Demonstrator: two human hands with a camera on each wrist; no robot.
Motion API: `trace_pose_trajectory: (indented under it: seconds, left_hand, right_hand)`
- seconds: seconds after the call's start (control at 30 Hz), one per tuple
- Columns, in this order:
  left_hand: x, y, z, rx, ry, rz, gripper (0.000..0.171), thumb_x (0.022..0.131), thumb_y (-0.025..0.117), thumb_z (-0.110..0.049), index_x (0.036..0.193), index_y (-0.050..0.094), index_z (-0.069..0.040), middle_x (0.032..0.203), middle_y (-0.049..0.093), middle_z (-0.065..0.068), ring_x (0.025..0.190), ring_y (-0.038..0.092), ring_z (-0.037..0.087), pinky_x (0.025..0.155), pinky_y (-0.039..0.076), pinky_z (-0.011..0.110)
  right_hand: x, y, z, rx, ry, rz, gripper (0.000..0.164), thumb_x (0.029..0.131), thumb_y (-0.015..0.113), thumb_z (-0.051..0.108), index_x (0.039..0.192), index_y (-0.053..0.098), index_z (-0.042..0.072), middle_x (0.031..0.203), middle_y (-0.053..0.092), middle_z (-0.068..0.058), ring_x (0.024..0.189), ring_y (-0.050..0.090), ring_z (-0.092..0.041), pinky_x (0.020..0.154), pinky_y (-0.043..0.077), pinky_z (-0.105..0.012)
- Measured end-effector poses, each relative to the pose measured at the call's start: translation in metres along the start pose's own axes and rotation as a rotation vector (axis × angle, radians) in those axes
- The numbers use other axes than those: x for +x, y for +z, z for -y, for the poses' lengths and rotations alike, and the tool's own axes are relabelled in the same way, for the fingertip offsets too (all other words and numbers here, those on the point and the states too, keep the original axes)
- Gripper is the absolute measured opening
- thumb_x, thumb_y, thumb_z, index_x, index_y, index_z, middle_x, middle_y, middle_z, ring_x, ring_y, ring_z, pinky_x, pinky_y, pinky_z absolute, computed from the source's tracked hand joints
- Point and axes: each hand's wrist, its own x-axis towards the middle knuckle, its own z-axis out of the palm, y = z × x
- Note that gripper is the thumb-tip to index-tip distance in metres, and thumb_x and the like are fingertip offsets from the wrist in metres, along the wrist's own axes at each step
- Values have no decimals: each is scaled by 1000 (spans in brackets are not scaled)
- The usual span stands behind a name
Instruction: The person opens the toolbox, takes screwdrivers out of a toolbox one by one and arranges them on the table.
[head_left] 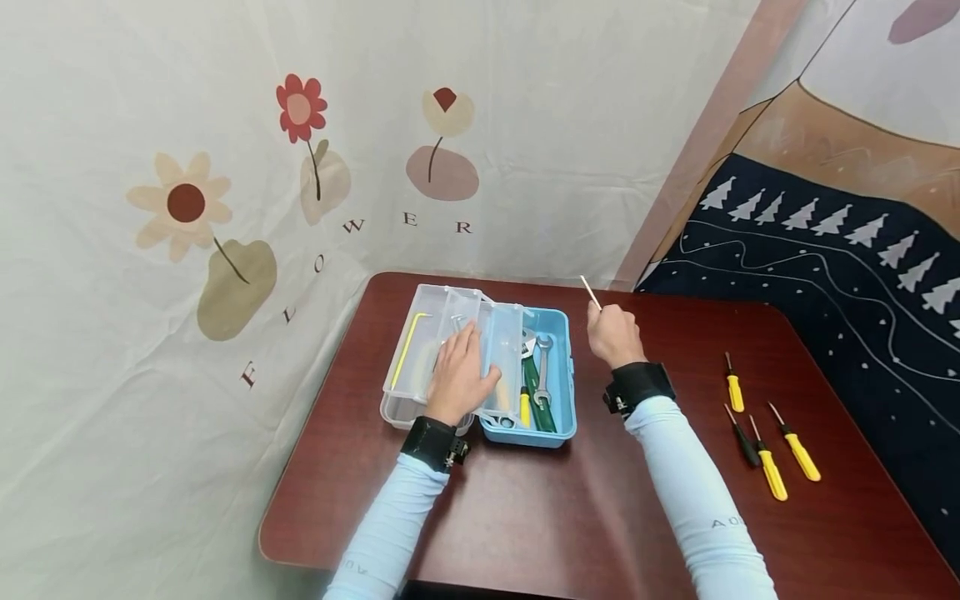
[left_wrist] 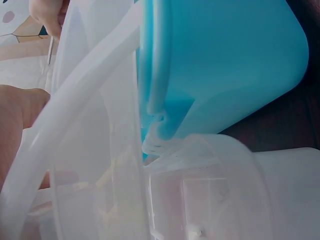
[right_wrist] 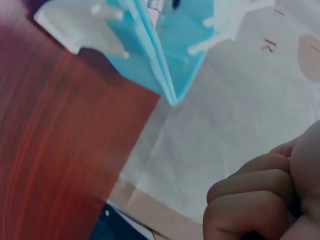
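A light blue toolbox (head_left: 567, 367) stands unfolded on the table, its translucent lid and trays (head_left: 408, 329) swung out to the left. My left hand (head_left: 456, 375) rests over the translucent tray, fingers straight and thumb spread. In the left wrist view the thumb (left_wrist: 22, 107) shows beside a white plastic arm. Inside the blue part lie a wrench (head_left: 543, 367), a green-handled tool (head_left: 531, 379) and something yellow. To the right of the box, my right hand (head_left: 617, 336) is raised and grips a tool with a thin straight shaft (head_left: 590, 292) pointing up; the fist hides its other end.
Several screwdrivers lie on the right of the table: yellow-handled ones (head_left: 802, 457) and a black-handled one (head_left: 746, 447). A yellow hex key (head_left: 406, 350) shows in the clear lid. Behind the reddish-brown table (head_left: 600, 517) hangs a printed cloth (head_left: 562, 125).
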Motion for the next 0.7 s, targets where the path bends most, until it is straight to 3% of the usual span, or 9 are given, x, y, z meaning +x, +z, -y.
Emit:
trace_pose_trajectory:
  seconds: [0.1,0.2,0.33,0.43,0.57,0.7]
  left_hand:
    - [0,0,-1,1,-4,9,70,87,58,-33,145,39,0,157,31,12,141,35,31,120,27,44]
    - [0,0,-1,-2,-7,14,70,87,58,-33,145,38,0,157,31,12,142,35,31,120,27,44]
    - [-1,0,-2,-13,-10,13,70,87,59,-32,146,38,0,157,32,12,142,34,31,120,26,44]
    - [-1,0,-2,-13,-9,14,70,88,59,-32,146,38,0,157,32,12,142,34,31,120,26,44]
    - [0,0,-1,-3,-1,8,69,87,58,-33,145,39,0,157,32,12,141,35,31,120,27,44]
    - [1,-1,-1,6,-1,3,69,87,58,-33,144,40,0,157,32,12,141,36,31,120,27,44]
  right_hand:
    - [1,-11,-11,-15,-7,-30,61,102,25,46,71,57,5,70,53,-16,64,54,-34,53,41,-38]
    - [-2,-20,-26,-23,-6,-62,67,102,22,47,76,61,0,84,62,-27,78,61,-45,64,49,-49]
    - [-7,-30,-49,-23,14,-83,71,101,20,48,85,65,-5,101,63,-36,96,59,-54,79,48,-59]
    - [-13,-36,-68,-13,63,-57,74,101,16,52,84,62,-4,92,61,-33,88,59,-50,70,48,-53]
    - [-21,-43,-91,1,122,-16,71,100,13,55,79,54,2,69,48,-15,65,52,-34,54,39,-37]
    - [-30,-47,-113,-14,135,-11,69,100,11,54,74,51,3,58,40,-7,53,43,-27,47,33,-32]
